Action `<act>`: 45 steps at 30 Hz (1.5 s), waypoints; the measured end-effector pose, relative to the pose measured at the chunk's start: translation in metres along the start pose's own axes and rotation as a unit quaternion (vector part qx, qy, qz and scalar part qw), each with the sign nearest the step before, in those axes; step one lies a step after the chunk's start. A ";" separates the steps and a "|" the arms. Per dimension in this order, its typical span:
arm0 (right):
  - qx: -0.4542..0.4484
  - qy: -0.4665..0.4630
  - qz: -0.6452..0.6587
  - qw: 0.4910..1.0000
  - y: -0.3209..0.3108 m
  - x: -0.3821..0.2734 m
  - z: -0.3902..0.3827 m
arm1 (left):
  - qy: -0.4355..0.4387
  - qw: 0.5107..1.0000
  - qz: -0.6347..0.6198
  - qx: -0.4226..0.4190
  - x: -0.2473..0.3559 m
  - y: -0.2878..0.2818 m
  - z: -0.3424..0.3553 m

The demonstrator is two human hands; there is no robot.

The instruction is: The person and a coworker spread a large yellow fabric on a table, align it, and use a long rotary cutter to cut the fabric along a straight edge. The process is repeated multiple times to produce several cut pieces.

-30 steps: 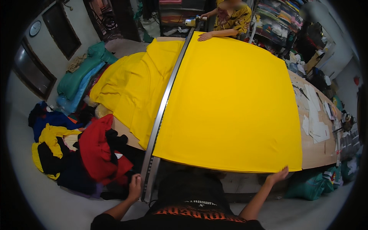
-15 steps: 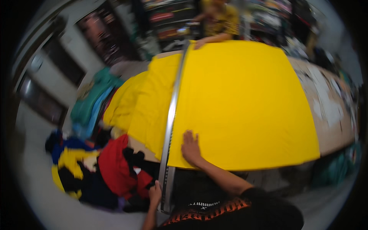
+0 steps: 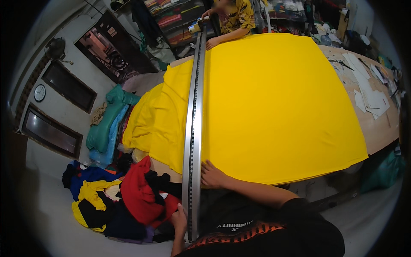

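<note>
A long silver metal rail with a dark toothed slot down its middle lies across the yellow fabric, running from far to near and jutting past the table's near edge. At its near end my left hand is closed on the rail's left side, thumb up. My right hand lies flat with fingers spread on the fabric's near edge, right beside the rail. Across the table a co-worker's hand presses by the rail's far end. Their other hand is at a small yellow-and-white device there.
Loose folds of yellow cloth lie left of the rail. A heap of coloured garments sits at near left, with green bundles behind. Paper pieces and scissors rest on the table's right end.
The rail has turned so its slotted face shows upward. My right hand has come nearer the rail and the fabric's near edge. My left hand stays at the rail's near end.
</note>
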State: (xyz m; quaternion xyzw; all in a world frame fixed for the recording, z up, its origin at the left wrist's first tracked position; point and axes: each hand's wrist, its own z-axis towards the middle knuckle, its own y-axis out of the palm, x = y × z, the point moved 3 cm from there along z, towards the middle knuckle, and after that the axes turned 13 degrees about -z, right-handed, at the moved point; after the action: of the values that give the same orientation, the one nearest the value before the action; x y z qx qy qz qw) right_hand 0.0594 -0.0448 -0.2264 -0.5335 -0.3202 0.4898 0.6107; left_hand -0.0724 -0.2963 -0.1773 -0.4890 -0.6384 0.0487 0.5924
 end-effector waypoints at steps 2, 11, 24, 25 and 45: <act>0.006 0.042 0.022 0.999 -0.016 0.000 -0.027 | 0.002 1.000 -0.015 -0.002 0.002 0.001 -0.001; 0.057 0.353 0.078 0.931 -0.076 0.093 -0.117 | 0.021 0.996 0.075 -0.031 -0.039 0.028 0.024; 0.032 0.477 -0.064 0.876 -0.067 0.122 -0.201 | 0.023 0.938 0.329 -0.102 0.038 0.104 0.235; 0.050 0.472 -0.066 0.878 -0.068 0.121 -0.201 | 0.023 0.929 0.355 -0.108 0.035 0.116 0.248; -0.032 0.334 0.632 0.698 -0.112 0.111 -0.145 | 0.168 0.808 -0.419 -0.379 0.243 0.119 0.069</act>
State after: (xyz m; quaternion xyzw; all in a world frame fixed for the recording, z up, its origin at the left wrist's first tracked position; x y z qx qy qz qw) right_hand 0.2558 0.0157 -0.1656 -0.7581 0.3022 0.5397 0.2065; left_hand -0.0166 -0.0332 -0.1013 -0.3600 -0.6399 -0.5327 0.4209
